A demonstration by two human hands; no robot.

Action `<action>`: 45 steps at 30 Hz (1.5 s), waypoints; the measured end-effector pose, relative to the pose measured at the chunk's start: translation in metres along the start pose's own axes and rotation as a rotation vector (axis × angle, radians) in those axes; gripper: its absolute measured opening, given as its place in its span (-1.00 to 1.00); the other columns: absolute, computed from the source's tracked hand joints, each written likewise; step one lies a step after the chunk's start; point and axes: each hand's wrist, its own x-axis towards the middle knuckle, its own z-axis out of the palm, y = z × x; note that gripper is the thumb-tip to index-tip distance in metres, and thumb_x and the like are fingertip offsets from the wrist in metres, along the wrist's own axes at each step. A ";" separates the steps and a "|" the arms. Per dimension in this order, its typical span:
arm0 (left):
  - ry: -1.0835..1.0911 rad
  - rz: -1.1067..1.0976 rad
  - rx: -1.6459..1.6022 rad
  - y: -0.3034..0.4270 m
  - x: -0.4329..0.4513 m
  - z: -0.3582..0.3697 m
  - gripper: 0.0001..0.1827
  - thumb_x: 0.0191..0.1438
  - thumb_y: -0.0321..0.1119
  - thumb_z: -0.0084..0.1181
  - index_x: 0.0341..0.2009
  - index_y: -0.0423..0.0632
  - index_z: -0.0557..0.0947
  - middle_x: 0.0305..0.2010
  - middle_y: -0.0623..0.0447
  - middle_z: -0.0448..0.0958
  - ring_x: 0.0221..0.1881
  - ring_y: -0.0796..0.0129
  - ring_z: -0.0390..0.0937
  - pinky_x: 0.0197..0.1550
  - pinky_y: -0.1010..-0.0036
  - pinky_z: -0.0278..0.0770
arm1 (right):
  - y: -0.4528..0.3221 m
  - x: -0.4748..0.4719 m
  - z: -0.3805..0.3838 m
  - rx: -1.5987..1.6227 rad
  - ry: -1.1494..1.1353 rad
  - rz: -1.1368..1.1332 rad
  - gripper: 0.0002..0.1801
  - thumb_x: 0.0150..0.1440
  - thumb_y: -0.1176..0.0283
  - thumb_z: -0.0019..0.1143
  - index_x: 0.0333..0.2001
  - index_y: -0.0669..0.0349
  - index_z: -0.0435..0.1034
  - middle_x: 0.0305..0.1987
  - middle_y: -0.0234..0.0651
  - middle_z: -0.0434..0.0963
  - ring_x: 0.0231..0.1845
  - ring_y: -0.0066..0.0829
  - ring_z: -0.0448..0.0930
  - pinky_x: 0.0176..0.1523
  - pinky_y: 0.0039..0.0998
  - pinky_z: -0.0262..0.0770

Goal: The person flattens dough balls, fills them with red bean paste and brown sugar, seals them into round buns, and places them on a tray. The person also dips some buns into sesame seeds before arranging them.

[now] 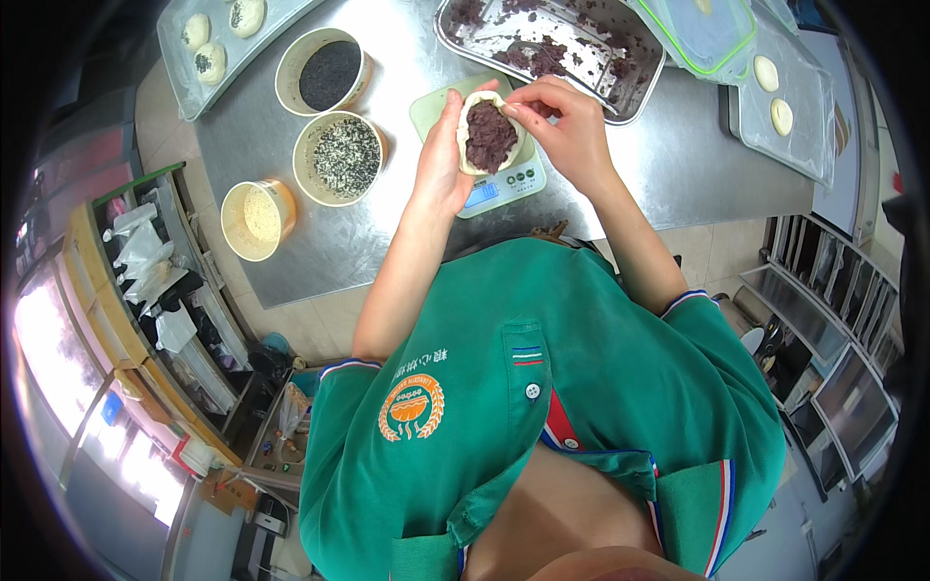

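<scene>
My left hand (445, 149) cradles a round of pale dough (466, 145) heaped with dark red-brown bean filling (491, 136). The dough's edge rises around the filling, which is still exposed at the top. With thumb and forefinger, my right hand (563, 123) pinches the rim of the dough on its right side. Both hands are above a pale green digital kitchen scale (434, 109) with a lit display. Beyond them lies a steel tray (643, 91), smeared with more of the filling; a utensil seems to lie in it.
On the steel table (327, 247), to the left, stand paper tubs of black seeds (330, 76), mixed black-and-white seeds (347, 157) and pale grains (261, 216). A tray (247, 54) holds seed-topped buns (211, 64). Dough pieces (782, 116) rest on a lined tray (799, 152) at right, near a green-rimmed lid (701, 40).
</scene>
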 end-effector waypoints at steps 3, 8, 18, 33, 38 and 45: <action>-0.040 -0.023 -0.036 0.002 -0.003 -0.001 -0.40 0.37 0.08 -0.22 0.24 -0.16 0.42 0.09 -0.04 0.52 0.06 0.35 0.53 0.07 0.37 0.56 | -0.001 -0.002 0.002 0.160 0.064 -0.137 -0.92 0.06 0.49 0.29 -0.32 0.22 0.61 -0.33 -0.39 0.60 -0.38 -0.55 0.57 -0.34 -0.54 0.45; 0.050 -0.048 0.144 0.003 -0.003 -0.001 -0.41 0.36 0.08 -0.18 0.19 -0.17 0.45 0.04 -0.05 0.55 0.00 0.36 0.56 0.02 0.39 0.58 | -0.005 -0.009 0.010 0.113 0.056 -0.130 -0.95 0.05 0.55 0.27 -0.35 0.26 0.57 -0.29 -0.33 0.65 -0.30 -0.52 0.60 -0.34 -0.54 0.45; 0.171 -0.072 0.204 -0.006 0.002 -0.006 -0.48 0.34 0.02 -0.09 -0.06 -0.25 0.58 -0.20 -0.05 0.61 -0.23 0.39 0.62 -0.22 0.45 0.62 | -0.011 -0.001 0.000 0.180 -0.267 0.156 -0.90 0.09 0.54 0.28 -0.29 0.31 0.58 -0.23 -0.32 0.62 -0.32 -0.60 0.58 -0.27 -0.54 0.50; 0.204 0.061 -0.049 0.008 -0.014 0.007 -0.29 0.36 0.23 -0.43 0.10 -0.16 0.49 0.03 -0.04 0.56 0.07 0.26 0.53 0.12 0.25 0.49 | -0.027 -0.006 0.016 0.397 -0.014 0.071 -0.75 0.05 0.59 0.33 -0.14 0.33 0.58 -0.23 -0.37 0.57 -0.18 -0.63 0.54 -0.14 -0.59 0.50; 0.316 0.091 0.093 0.003 -0.017 0.004 -0.30 0.35 0.24 -0.38 0.06 -0.16 0.51 -0.02 -0.05 0.58 0.04 0.24 0.55 0.11 0.26 0.50 | -0.025 -0.008 0.014 0.228 -0.105 0.053 -0.80 0.00 0.59 0.35 -0.22 0.28 0.60 -0.28 -0.32 0.55 -0.37 -0.60 0.53 -0.26 -0.58 0.49; 0.387 0.087 0.184 0.000 -0.027 0.015 -0.30 0.34 0.24 -0.31 -0.06 -0.20 0.56 -0.23 -0.01 0.61 -0.25 0.37 0.59 -0.20 0.41 0.54 | -0.022 -0.021 0.023 -0.009 0.014 -0.395 -0.82 -0.09 0.61 0.38 -0.34 0.26 0.59 -0.19 -0.27 0.63 -0.37 -0.45 0.63 -0.30 -0.49 0.57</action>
